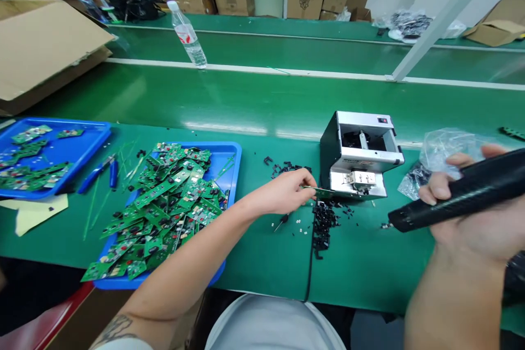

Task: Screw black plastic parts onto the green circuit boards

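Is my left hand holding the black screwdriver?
No, the right hand grips the black electric screwdriver; the left hand pinches a green circuit board.

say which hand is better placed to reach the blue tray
Left, probably: the left hand, holding a small green board, sits nearer the blue tray, while the right hand grips a black electric screwdriver.

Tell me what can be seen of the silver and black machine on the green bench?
This looks like a screw feeder: a box with silver metal plates and a black side panel. Its open top shows a dark round hopper and a metal part, with a small switch behind. It stands on the green bench, with black plastic pieces scattered at its front.
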`<state>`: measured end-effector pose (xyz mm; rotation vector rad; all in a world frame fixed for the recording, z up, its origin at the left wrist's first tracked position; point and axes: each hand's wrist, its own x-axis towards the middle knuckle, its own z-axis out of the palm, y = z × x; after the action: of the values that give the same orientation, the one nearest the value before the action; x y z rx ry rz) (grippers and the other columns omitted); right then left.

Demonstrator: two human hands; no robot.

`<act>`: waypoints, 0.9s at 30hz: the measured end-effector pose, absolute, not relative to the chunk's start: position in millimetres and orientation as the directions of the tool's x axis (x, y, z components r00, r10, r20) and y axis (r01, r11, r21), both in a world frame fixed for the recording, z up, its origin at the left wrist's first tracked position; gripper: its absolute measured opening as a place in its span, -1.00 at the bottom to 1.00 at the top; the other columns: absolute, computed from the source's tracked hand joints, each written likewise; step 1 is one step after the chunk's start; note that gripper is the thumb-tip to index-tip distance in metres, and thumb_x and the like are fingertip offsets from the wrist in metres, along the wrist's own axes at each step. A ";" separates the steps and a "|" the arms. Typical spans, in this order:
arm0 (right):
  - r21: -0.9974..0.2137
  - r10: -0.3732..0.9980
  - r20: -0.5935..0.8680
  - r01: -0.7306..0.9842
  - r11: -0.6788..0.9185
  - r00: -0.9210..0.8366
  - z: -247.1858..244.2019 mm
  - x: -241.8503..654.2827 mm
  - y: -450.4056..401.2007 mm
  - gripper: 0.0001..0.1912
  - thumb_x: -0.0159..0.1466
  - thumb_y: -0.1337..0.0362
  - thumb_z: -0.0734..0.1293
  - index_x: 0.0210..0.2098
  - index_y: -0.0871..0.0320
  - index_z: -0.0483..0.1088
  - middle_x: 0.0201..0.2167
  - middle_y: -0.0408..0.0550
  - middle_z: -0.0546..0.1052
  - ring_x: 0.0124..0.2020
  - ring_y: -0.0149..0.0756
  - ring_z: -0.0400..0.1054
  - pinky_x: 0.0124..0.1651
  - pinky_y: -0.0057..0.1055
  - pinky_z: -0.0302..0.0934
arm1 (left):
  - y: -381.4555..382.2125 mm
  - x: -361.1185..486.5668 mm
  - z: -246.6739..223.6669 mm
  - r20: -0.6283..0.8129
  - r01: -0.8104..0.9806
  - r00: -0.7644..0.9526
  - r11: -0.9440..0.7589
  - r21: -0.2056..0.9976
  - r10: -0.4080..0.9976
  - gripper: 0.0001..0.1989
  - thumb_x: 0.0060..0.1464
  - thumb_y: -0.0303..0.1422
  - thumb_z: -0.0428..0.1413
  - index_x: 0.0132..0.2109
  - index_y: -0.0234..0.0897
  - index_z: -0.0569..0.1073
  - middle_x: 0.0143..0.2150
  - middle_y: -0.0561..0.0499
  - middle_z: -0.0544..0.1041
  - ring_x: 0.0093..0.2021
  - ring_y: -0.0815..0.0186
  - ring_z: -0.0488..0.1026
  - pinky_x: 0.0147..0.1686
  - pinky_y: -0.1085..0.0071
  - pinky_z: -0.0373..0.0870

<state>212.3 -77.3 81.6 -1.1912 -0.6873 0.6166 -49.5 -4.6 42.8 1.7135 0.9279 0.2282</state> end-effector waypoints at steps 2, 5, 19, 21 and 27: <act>-0.977 0.764 0.009 -0.157 0.145 0.646 56.8 227.4 -84.3 -0.49 0.11 -0.24 0.18 -0.24 0.02 0.41 -0.31 -0.11 0.35 -0.59 -0.43 0.21 -0.64 -0.40 0.05 | -6.1 -60.6 41.7 -0.322 0.425 0.693 -0.005 0.905 0.645 -0.77 0.12 -0.23 0.01 -0.16 -0.28 0.34 -0.46 0.09 0.40 -0.54 0.46 0.28 -0.53 0.52 0.21; -0.983 0.754 -0.149 -0.181 -0.041 0.640 18.3 240.1 -91.3 -0.59 0.17 -0.08 0.23 -0.28 0.16 0.37 -0.34 -0.08 0.36 -0.55 -0.43 0.23 -0.60 -0.42 0.13 | -9.1 -69.7 37.1 -0.351 0.341 0.746 0.128 0.931 0.566 -0.76 0.08 -0.22 0.07 -0.19 -0.29 0.35 -0.38 0.04 0.45 -0.51 0.47 0.26 -0.52 0.52 0.22; -0.505 0.759 0.249 0.749 -0.429 0.602 -25.6 242.0 -110.6 -0.49 0.19 0.01 0.30 0.02 0.20 0.38 -0.05 0.24 0.39 -0.09 0.09 0.34 -0.05 0.15 0.18 | -25.3 -63.7 18.0 -0.278 0.179 0.747 0.219 0.959 0.604 -0.73 0.15 -0.20 0.03 -0.29 -0.35 0.43 -0.23 -0.08 0.51 -0.23 0.33 0.41 -0.16 0.40 0.27; -0.426 0.800 0.376 0.854 -0.299 0.467 -16.9 230.5 -116.0 -0.52 0.24 0.08 0.26 0.06 0.20 0.35 0.03 0.29 0.33 -0.05 0.14 0.32 -0.04 0.11 0.18 | -27.2 -61.7 17.0 -0.289 0.176 0.753 0.242 0.954 0.591 -0.74 0.17 -0.21 0.01 -0.33 -0.34 0.38 -0.30 -0.06 0.51 -0.26 0.34 0.41 -0.17 0.40 0.26; -0.228 0.876 0.304 0.864 0.448 -0.374 -9.7 201.3 -114.0 -0.79 0.25 0.36 0.27 -0.15 0.01 0.45 -0.12 -0.13 0.52 -0.15 -0.37 0.39 -0.08 -0.42 0.27 | -31.3 -57.6 15.5 -0.325 0.190 0.740 0.280 0.941 0.589 -0.67 0.19 -0.11 -0.03 -0.36 -0.29 0.22 -0.48 0.11 0.30 -0.48 0.46 0.28 -0.35 0.44 0.21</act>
<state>201.3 -114.0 -9.7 -1.4731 -2.3252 0.0425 -57.6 -31.3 15.5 1.2875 0.7355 0.3028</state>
